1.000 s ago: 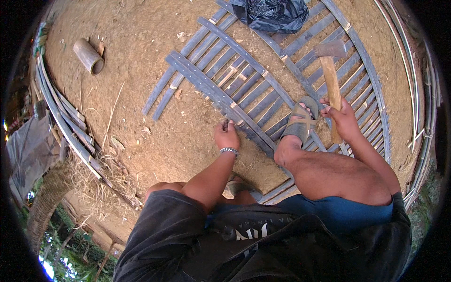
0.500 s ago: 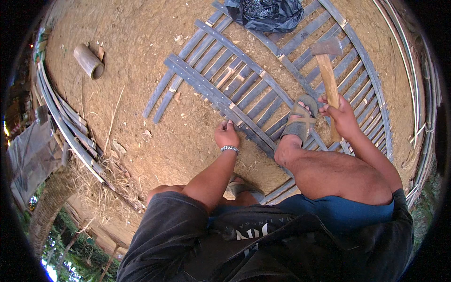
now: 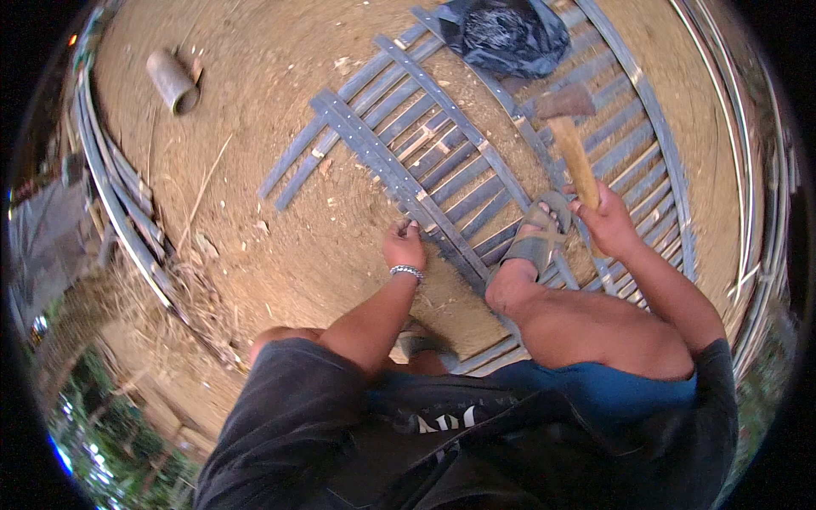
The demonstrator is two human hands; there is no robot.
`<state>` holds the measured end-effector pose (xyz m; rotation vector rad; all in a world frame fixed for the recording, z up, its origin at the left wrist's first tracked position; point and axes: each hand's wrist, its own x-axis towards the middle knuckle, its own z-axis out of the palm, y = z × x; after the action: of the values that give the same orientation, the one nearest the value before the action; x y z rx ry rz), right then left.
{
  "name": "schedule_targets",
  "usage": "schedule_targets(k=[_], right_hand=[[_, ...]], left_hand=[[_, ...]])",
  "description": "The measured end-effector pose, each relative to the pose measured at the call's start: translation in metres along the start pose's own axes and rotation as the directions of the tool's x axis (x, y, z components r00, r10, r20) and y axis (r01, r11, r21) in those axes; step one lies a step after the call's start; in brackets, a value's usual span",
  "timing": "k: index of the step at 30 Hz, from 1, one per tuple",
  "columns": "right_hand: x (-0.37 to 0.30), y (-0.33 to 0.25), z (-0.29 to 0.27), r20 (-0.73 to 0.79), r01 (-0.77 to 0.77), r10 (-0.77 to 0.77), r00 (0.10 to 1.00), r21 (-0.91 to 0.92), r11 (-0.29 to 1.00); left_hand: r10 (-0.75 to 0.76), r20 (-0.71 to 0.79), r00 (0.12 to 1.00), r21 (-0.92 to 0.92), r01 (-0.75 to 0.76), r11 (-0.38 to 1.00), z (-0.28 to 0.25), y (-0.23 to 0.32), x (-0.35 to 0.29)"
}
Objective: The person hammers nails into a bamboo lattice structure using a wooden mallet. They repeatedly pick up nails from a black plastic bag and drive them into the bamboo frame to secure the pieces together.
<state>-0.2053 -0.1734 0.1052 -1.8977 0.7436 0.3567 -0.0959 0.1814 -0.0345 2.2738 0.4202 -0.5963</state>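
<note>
My right hand (image 3: 605, 223) is wrapped round the wooden handle of a hatchet (image 3: 578, 161). Its dark, worn metal head is raised above the slatted panel. My left hand (image 3: 404, 245) has thumb and fingertips pinched together at the near left edge of the dark wood-slat panel (image 3: 425, 194). Anything between those fingertips is too small to make out. Rows of nail heads dot the panel's long strips. My right foot, in a strapped sandal (image 3: 534, 246), presses on the slats, while my left foot (image 3: 425, 344) is on the dirt.
A black plastic bag (image 3: 506, 38) of what look like nails lies on the far slats. At the far left a hollow bamboo piece (image 3: 172, 82) rests on the dirt ground. Bundled long strips (image 3: 115, 191) curve along the left side, and more poles (image 3: 748, 136) line the right.
The hatchet head has come lower and leftward over the slats, with my right hand shifting along. My left hand keeps its pinch at the panel edge. The whole view has turned slightly.
</note>
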Motion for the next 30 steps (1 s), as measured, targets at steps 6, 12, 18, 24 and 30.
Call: schedule_targets(k=[6,12,18,24,30], right_hand=[[0.061,-0.020,0.021,0.217,0.195,-0.155,0.964,-0.179,0.964],[0.114,-0.002,0.077,0.245,0.105,-0.064,0.967,-0.157,0.982],[0.125,0.013,0.086,0.247,0.010,0.014,0.969,-0.094,0.996],[0.123,0.012,0.094,0.315,0.006,0.011,0.949,-0.052,0.999],[0.120,0.011,0.092,0.317,-0.035,0.049,0.947,-0.051,0.998]], left_hand=[[-0.075,0.073,0.994,-0.072,0.080,0.994,-0.010,0.011,-0.005],[-0.091,0.046,0.995,-0.213,0.099,0.972,0.012,-0.011,-0.003],[-0.081,0.086,0.993,-0.123,0.091,0.988,0.018,-0.010,-0.013],[-0.055,-0.011,0.998,-0.157,0.053,0.986,0.027,-0.013,-0.017],[0.002,0.033,0.999,-0.105,0.001,0.994,0.022,-0.010,-0.016]])
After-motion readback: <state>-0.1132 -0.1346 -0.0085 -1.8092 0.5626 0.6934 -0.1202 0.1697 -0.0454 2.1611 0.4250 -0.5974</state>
